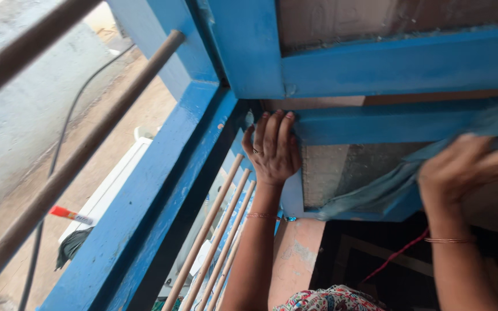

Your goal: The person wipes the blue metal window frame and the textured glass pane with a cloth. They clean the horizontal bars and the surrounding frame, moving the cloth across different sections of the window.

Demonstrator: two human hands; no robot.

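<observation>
My left hand (pixel 273 148) lies flat with fingers spread against the corner of a blue wooden window shutter (pixel 376 124), pressing on its frame. A ring and a thin bangle show on that hand and wrist. My right hand (pixel 468 167), blurred, grips a blue-grey cloth (pixel 387 187) that hangs down across the shutter's lower panel. A thin bangle circles the right wrist too.
The blue window frame (pixel 162 190) runs diagonally at the left, with round wooden bars (pixel 214 230) set in it. Beyond lie a grey wall, a black cable (pixel 64 132), a white box and a red-tipped tube (pixel 71 215) below. A dark mat (pixel 376 265) lies under my arms.
</observation>
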